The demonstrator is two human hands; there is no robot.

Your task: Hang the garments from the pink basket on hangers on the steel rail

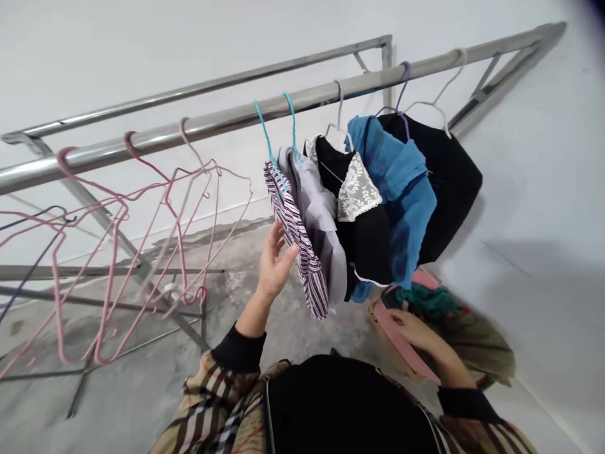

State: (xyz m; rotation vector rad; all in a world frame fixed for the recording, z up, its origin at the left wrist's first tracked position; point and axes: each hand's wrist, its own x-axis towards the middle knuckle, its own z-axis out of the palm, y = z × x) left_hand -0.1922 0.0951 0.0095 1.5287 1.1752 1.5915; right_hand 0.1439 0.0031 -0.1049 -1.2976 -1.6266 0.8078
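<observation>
My left hand (275,261) is raised with its fingers stretched out, touching the striped garment (297,243) that hangs on a teal hanger (267,135) from the steel rail (212,123). My right hand (416,334) reaches down to the pink rim of a basket (401,343) full of clothes; its fingers lie along the rim, and I cannot make out whether they grip it. Beside the striped piece hang a grey garment (321,214), a black one with a lace collar (359,189), a blue one (401,189) and a black one (449,183).
Several empty pink wire hangers (155,233) dangle from the left part of the rail. A second rail (203,88) runs behind, near the white wall. The rack's legs (113,302) cross the concrete floor. Green and olive clothes (454,321) fill the basket.
</observation>
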